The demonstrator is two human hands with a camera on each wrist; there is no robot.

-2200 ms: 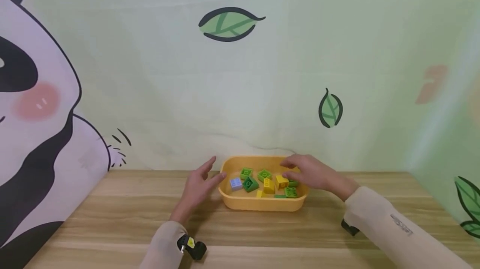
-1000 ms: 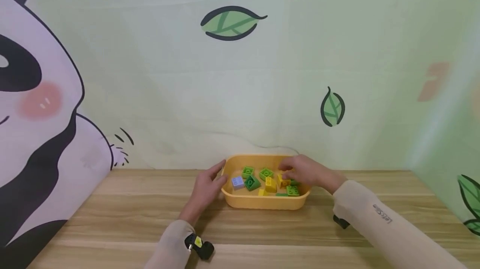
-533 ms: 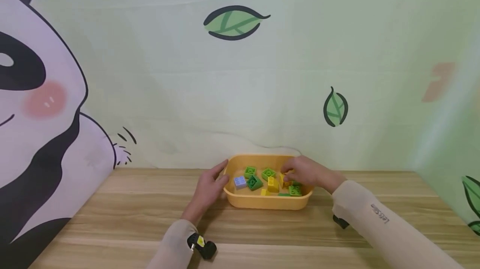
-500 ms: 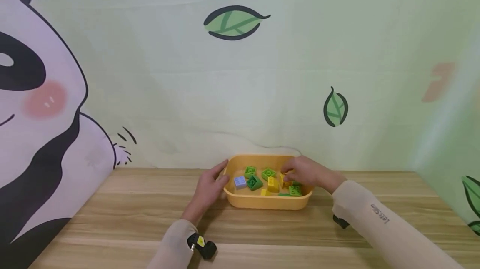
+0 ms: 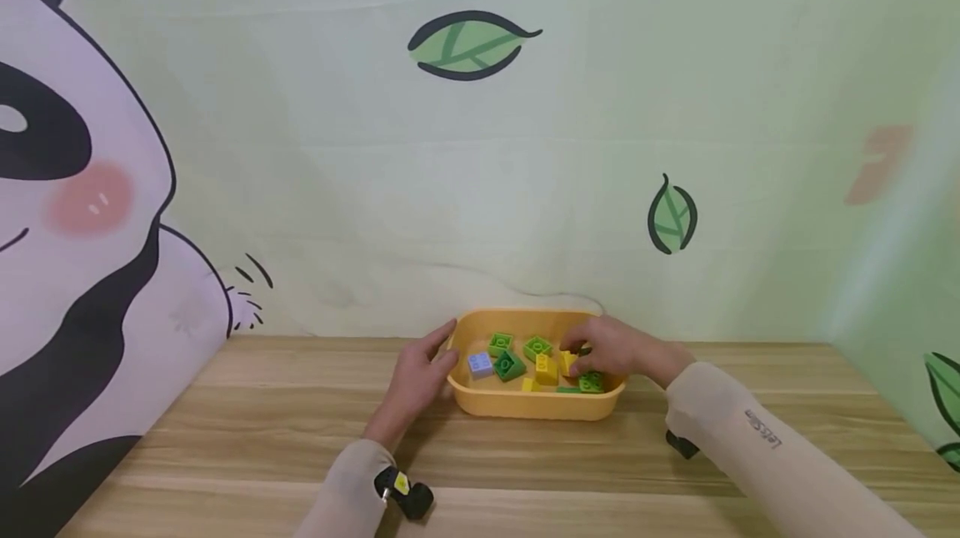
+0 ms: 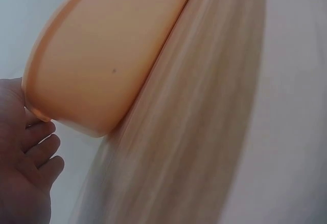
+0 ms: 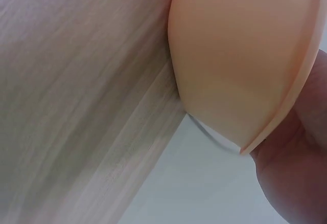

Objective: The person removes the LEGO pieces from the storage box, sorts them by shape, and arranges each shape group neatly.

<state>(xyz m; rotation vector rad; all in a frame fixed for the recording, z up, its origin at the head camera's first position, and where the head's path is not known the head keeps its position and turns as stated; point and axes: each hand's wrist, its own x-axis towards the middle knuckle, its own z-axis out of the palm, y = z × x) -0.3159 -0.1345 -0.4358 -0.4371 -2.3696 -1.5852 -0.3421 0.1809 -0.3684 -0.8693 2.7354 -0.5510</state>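
Observation:
An orange-yellow plastic bin holds several toy building bricks. My left hand rests against its left rim, index finger and thumb right at the edge; in the left wrist view the other fingers are loosely bent beside the bin wall. My right hand reaches over the right rim, pinching a yellow brick between thumb and fingers. Close by are another yellow brick and a green brick, partly under the hand. The right wrist view shows only the bin's outside and part of the palm.
Also in the bin are a light blue brick, a dark green brick and light green bricks. The bin stands on a wooden table, close to a green printed backdrop.
My left hand has come in to the bin's rim. The right hand has reached further in and its fingers have closed on the yellow brick, which has turned slightly.

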